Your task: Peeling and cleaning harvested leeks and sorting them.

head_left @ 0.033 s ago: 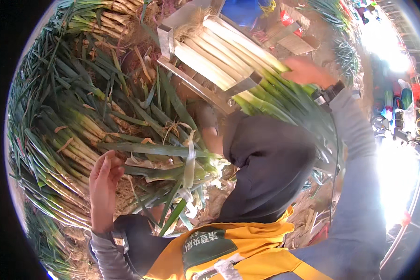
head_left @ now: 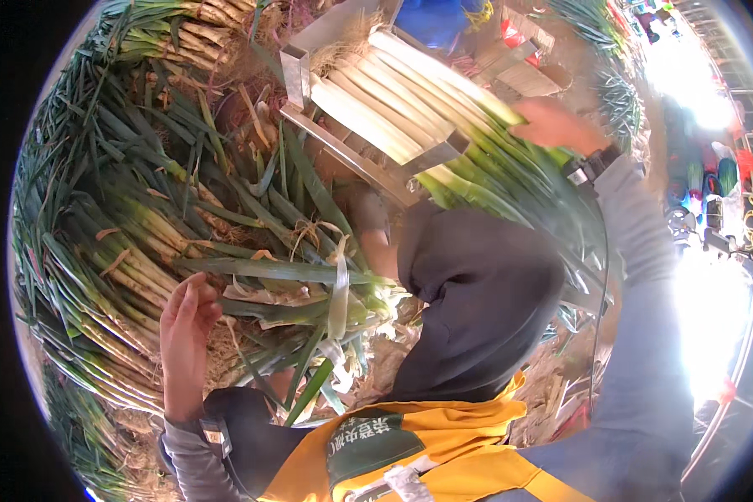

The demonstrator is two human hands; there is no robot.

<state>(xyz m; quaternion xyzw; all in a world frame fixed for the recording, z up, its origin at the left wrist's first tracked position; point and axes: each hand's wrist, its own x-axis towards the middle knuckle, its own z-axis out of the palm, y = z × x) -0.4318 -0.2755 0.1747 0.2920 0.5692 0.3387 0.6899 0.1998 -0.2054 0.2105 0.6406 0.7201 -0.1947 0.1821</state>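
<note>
The white-stemmed leeks point(head_left: 385, 92) lie in the metal frame point(head_left: 296, 77) at far centre, their greens point(head_left: 510, 180) trailing right. The right hand point(head_left: 558, 128) reaches over those greens, fingers extended; I cannot tell whether it grips. The left hand point(head_left: 190, 326) is half curled near the loose leeks point(head_left: 134, 276), with no visible hold. An uneven pull could skew the row or tear leaves against the metal; the dark cord point(head_left: 595, 356) could snag in them.

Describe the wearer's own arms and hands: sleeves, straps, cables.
Left hand and right hand are ungloved. Left sleeve is grey at the forearm; right sleeve is grey there, bluish-grey higher up. Right wrist has a dark strapped device, with a thin dark cable below it. No legible markings on the sleeves.
</note>
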